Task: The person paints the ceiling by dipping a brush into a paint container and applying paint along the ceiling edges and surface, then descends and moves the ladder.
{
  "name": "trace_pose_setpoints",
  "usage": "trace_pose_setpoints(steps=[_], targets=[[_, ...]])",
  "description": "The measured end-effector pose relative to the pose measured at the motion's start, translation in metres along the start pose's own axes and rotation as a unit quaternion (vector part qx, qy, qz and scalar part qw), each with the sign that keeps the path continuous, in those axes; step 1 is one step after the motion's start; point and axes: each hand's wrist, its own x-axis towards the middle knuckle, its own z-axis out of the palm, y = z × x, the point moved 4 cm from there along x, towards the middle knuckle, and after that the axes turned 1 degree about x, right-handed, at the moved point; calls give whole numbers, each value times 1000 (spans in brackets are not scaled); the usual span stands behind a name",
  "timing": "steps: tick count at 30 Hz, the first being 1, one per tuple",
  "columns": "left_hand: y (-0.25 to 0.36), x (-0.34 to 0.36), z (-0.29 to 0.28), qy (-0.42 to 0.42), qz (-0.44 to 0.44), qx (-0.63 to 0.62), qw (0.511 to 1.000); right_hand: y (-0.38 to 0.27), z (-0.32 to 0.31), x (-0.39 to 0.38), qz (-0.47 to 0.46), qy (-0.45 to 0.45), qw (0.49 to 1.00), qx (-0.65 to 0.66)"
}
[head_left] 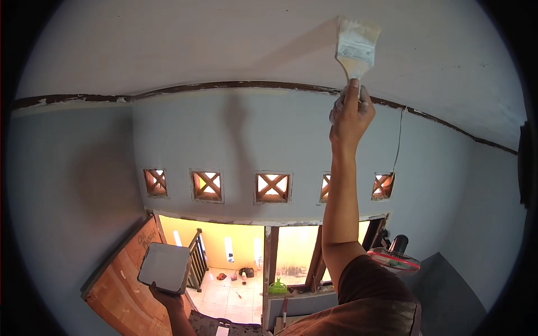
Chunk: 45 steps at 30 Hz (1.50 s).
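My right arm is raised high, and my right hand (352, 112) is closed round the handle of a wide paintbrush (357, 50). The brush points upward, its bristles and metal band smeared with pale paint. Its bristle end is at the off-white ceiling (224, 39); whether it touches is hard to tell. Pale paint also marks my right fingers. Low on the left, my left hand (167, 297) grips a squarish paint tray (164, 267) by its near edge. Pale grey paint seems to cover the inside of the tray. Most of the left fingers are hidden beneath it.
Dark trim (235, 85) runs between ceiling and grey-blue wall (302, 134), above small vents with crossed slats. An open wooden door (120, 274) stands beside the tray. Below are a doorway, a window, a green dustpan-like object (277, 286) and a red-rimmed fan (394, 259). A wire (399, 137) hangs right.
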Motion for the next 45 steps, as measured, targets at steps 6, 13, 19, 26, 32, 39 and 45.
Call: trace_pose_setpoints(steps=[6,13,19,26,32,39,45], targets=[[-5,9,-13,2,9,14,1000,12,-14,-15,5,36,999,-24],[-2,5,-11,16,-12,5,1000,25,-24,24,-189,46,970,-142],[-8,9,-14,24,-24,-1,999,20,-53,9,-119,100,986,-61],[-13,14,-24,3,-29,0,1000,-32,-28,22,-62,145,980,122],[-13,16,-24,7,-25,9,1000,-33,6,23,5,124,984,129],[-8,14,-24,29,-13,14,999,-43,17,25,41,127,983,129],[-4,6,-12,44,-8,24,999,-39,12,32,36,136,980,144]])
